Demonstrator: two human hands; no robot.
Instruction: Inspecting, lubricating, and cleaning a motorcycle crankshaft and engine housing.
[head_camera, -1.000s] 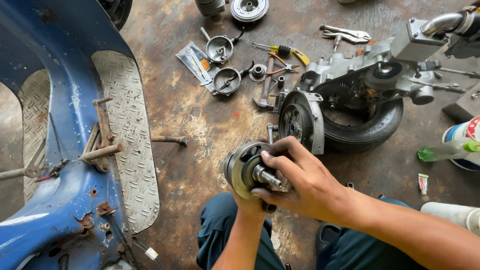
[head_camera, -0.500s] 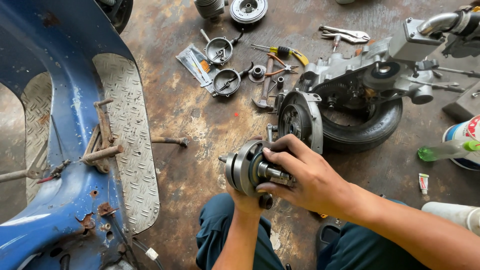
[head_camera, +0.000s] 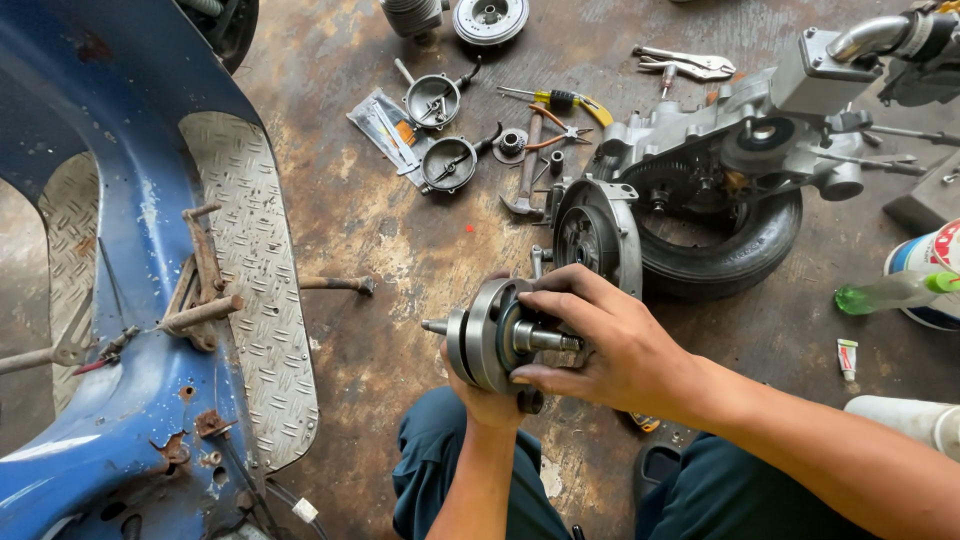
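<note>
Grey steel crankshaft with round flywheel webs and stub shafts (head_camera: 490, 335) sits above the knees, just in front of the engine case with the black tyre (head_camera: 700, 200). Right hand (head_camera: 610, 345) wraps its fingers round the shaft end, left hand (head_camera: 490, 400) cups it from below. Looks heavy, stiff and oily, so grip the webs. Beyond the engine case, two small round metal bowls (head_camera: 440, 130) hold small parts I can't make out.

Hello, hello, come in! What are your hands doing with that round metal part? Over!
Left hand under the crankshaft, supporting it. Right hand gripping its shaft end. Held above the floor; nothing blocking.
</note>
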